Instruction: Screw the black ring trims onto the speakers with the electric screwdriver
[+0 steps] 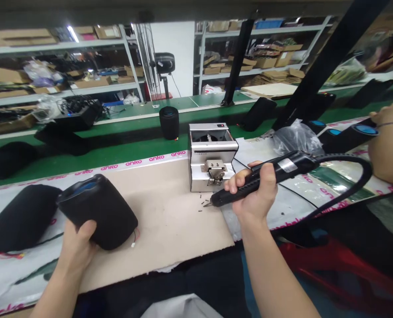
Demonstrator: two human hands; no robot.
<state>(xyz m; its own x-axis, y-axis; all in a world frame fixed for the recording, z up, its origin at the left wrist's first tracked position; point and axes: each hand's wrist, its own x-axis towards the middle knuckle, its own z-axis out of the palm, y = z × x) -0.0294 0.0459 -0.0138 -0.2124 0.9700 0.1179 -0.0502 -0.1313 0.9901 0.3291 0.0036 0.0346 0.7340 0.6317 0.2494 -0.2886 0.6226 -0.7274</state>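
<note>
My left hand [79, 240] is wrapped round the lower side of a black cylindrical speaker [99, 210], which leans over a beige board and has a blue ring at its top. A thin wire with a white connector hangs from its lower end. In my right hand [258, 194] is a black electric screwdriver [279, 170], gripped round its body, its bit angled down to the left. Several small dark screws [202, 203] lie on the board by the bit. Just behind the bit stands a metal screw feeder [211, 159].
Another black speaker [20, 218] lies at the far left. One more speaker [169, 123] stands on the green bench behind. A plastic bag [296, 139] and several speakers are at right, near another person's arm [390, 141]. The screwdriver's cable [365, 170] loops right. A dark post [329, 62] slants overhead.
</note>
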